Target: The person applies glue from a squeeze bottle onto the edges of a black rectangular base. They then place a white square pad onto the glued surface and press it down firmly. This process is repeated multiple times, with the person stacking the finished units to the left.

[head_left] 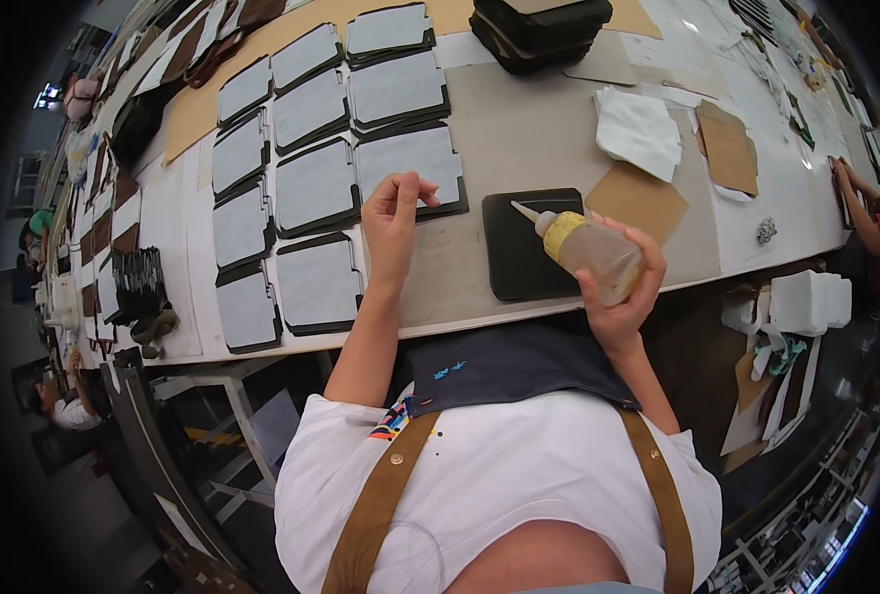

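Observation:
My right hand [626,287] is wrapped round a squeeze bottle [598,252] with a yellow label and amber liquid inside. The bottle is tilted, its pale nozzle pointing up and left over a black rectangular panel [529,259] with rounded corners. That panel lies by the table's near edge. To the left, my left hand [392,223] is held with curled fingers, over the corner of a grey-faced panel [410,163] with black edges; nothing shows between the fingers. More such grey-faced panels [316,188] lie in overlapping columns to its left.
A tall stack of black pieces [539,35] stands at the far middle. White sheets [638,132], a tan card [640,201] and brown pieces [727,148] lie on the right. A crumpled ball [766,231] sits near the right edge. Other people work at both sides.

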A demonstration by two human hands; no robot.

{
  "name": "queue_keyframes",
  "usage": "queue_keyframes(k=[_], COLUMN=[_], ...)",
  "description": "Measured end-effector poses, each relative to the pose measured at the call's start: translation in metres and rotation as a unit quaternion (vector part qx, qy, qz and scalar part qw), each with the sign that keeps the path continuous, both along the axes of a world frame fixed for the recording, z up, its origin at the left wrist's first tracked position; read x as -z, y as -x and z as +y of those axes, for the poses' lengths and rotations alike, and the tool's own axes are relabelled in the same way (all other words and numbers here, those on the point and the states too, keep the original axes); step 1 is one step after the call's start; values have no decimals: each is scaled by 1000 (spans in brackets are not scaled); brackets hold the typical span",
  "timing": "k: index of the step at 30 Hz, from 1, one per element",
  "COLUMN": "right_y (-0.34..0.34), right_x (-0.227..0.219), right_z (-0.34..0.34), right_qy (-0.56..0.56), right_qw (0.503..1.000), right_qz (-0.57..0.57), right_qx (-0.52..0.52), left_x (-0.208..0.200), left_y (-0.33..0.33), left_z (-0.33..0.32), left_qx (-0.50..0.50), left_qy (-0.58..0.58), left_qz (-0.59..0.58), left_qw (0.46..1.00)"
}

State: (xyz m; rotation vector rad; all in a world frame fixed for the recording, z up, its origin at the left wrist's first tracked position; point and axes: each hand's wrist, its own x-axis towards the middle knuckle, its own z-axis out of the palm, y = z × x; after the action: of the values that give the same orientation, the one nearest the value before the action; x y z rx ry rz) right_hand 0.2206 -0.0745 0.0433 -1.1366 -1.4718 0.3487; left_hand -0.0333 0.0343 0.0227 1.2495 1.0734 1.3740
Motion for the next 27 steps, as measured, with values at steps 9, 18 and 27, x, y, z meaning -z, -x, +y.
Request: queue_keyframes(k=[9, 18, 27], right_y=[16, -30, -29], right_x=[-6, -32, -26], right_z=[16, 59, 74], right_qy=[29, 168, 176], right_qw=[992, 957, 953], right_qz=[101, 185, 163], right_qx=[-73, -150, -184], left_x=[2, 3, 7], left_y=[2, 2, 3], left_z=[1, 1, 0], left_qx=[-7, -31, -47], left_qy=[2, -29, -43], left_qz=[-4, -4, 9], left_qw=[1000, 999, 998])
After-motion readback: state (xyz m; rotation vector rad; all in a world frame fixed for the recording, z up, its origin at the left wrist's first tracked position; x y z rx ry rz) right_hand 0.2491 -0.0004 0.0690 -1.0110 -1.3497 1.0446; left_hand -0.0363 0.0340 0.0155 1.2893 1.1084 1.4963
